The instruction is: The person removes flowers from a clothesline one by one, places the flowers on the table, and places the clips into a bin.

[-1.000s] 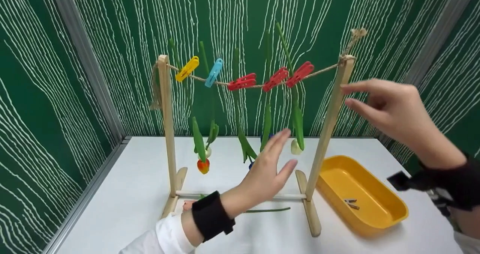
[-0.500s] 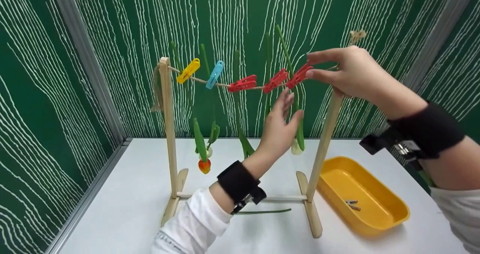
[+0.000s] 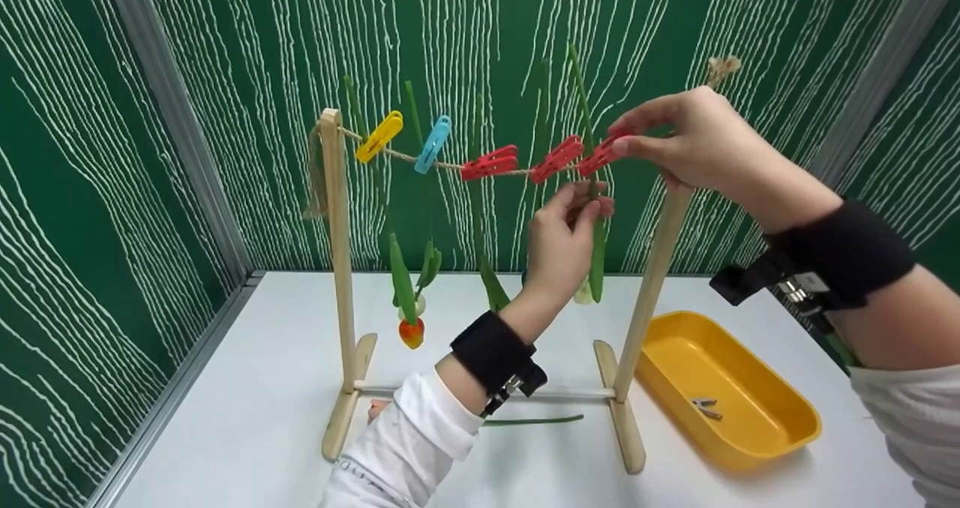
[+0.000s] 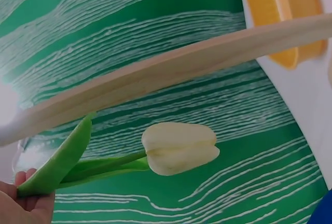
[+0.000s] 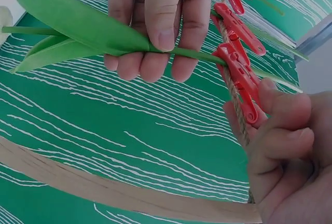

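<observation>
My left hand (image 3: 561,241) pinches the green stem of a white tulip (image 4: 179,149) just below the rope. The tulip hangs bloom down, its stem (image 5: 199,55) running up into a red clothespin (image 5: 239,71) on the rope (image 3: 400,155). That clothespin is the rightmost on the line, and my right hand (image 3: 709,144) pinches its handle end between thumb and fingers. Left of it, two more red clothespins (image 3: 556,158), a blue clothespin (image 3: 433,145) and a yellow clothespin (image 3: 380,136) hold other upside-down tulips, one with an orange-red bloom (image 3: 411,333).
The rope spans two wooden posts (image 3: 652,275) of a stand on the white table (image 3: 247,388). On the right sits a yellow tray (image 3: 675,347) with small metal pieces (image 3: 706,408) inside. A loose stem (image 3: 536,420) lies beneath the stand, partly behind my left sleeve.
My right hand has moved left from beside the post to the rightmost red clothespin and grips it. My left hand has risen and taken hold of the white tulip's stem.
</observation>
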Demonstrator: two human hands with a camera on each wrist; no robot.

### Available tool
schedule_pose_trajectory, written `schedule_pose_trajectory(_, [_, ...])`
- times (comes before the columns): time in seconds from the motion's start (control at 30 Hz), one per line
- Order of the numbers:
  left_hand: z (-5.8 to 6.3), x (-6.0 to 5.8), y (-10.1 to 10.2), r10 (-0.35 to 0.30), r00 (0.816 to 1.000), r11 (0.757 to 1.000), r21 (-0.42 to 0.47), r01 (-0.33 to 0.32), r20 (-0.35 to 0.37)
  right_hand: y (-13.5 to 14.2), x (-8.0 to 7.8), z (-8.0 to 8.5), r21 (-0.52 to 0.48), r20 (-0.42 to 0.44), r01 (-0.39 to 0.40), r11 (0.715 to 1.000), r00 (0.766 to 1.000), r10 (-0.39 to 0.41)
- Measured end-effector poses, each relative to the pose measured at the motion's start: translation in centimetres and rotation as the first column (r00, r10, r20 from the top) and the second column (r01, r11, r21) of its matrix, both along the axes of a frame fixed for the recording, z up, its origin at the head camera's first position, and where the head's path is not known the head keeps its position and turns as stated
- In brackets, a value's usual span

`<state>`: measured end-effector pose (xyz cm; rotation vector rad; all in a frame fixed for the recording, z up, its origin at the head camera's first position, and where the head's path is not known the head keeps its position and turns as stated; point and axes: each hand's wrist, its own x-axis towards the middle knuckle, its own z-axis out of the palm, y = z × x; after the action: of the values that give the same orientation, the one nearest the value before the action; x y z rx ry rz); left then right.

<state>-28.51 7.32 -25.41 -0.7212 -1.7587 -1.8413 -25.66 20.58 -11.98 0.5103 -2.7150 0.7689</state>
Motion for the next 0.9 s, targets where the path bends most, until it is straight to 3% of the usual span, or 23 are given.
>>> schedule_pose_trajectory(0.2, [0.1, 0.1, -0.3, 0.003, 1.000, 1.000, -0.018, -0.003, -0.016, -0.1, 0.0, 0.0, -0.012, -0.016, 0.010, 1.000, 1.000, -0.010])
schedule_pose_trajectory(0.53, [0.1, 1.1, -0.5, -0.059, 0.998, 0.998, -0.029, 0.059, 0.004, 0.0, 0.3, 0.6, -0.105, -0.048, -0.011, 0.994, 0.999, 0.006])
schedule_pose_trajectory(0.73, [-0.7, 1.5, -0.9, -0.072, 0.997, 0.994, -0.078, 0.074, 0.022, 0.0, 0.3, 1.0, -0.175, -0.032, -0.015, 0.984, 0.999, 0.009])
schedule_pose_trajectory(0.9, [-1.8, 1.9, -1.6, -0.069, 0.996, 0.984, -0.158, 0.077, 0.054, 0.4, 0.4, 1.6, -0.236, -0.059, 0.018, 0.972, 0.998, -0.032])
